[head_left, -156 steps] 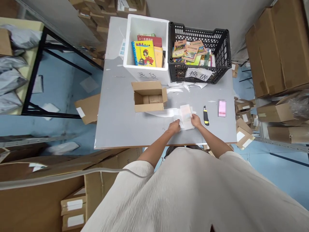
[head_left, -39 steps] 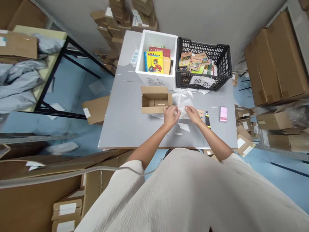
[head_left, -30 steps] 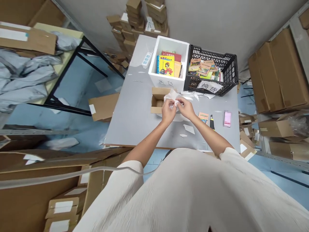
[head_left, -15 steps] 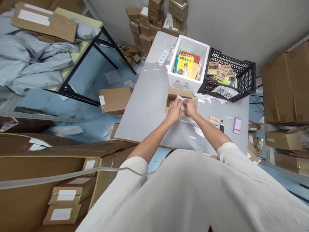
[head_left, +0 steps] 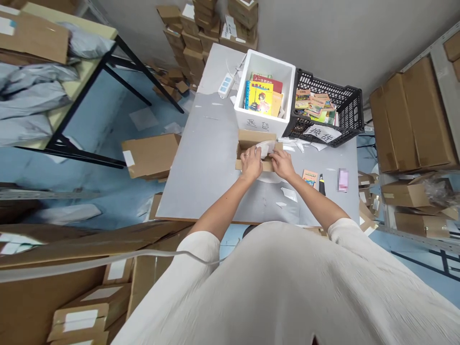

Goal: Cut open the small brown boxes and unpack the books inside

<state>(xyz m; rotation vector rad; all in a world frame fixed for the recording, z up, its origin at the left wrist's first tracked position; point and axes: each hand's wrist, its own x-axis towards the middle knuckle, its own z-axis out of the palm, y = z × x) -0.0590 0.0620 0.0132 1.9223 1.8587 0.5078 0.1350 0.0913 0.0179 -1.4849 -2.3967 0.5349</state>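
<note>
A small cardboard box [head_left: 247,137] stands with its top open on the grey table, its flaps folded out. Inside it, a crumpled, translucent white wrapping sheet [head_left: 265,148] shows between my hands. My left hand [head_left: 251,164] reaches over the near edge, its bent fingers closed on the sheet's left side. Opposite it, my right hand [head_left: 282,163] pinches the sheet's right side beside the flap. Whatever lies under the sheet is hidden. Right of my right forearm are a small orange booklet [head_left: 309,178] and a yellow-and-black utility knife [head_left: 322,185].
Behind the box stand a white foam bin [head_left: 264,125] of books and a black plastic crate [head_left: 354,115] of booklets. A power strip [head_left: 226,85] lies at the table's back left. Paper scraps [head_left: 289,194] and a pixelated pink object [head_left: 342,180] lie rightward. Cartons [head_left: 151,153] surround the table.
My hands have moved slightly apart, and more of the white sheet shows between them. The whole view has shifted, so the table sits farther left.
</note>
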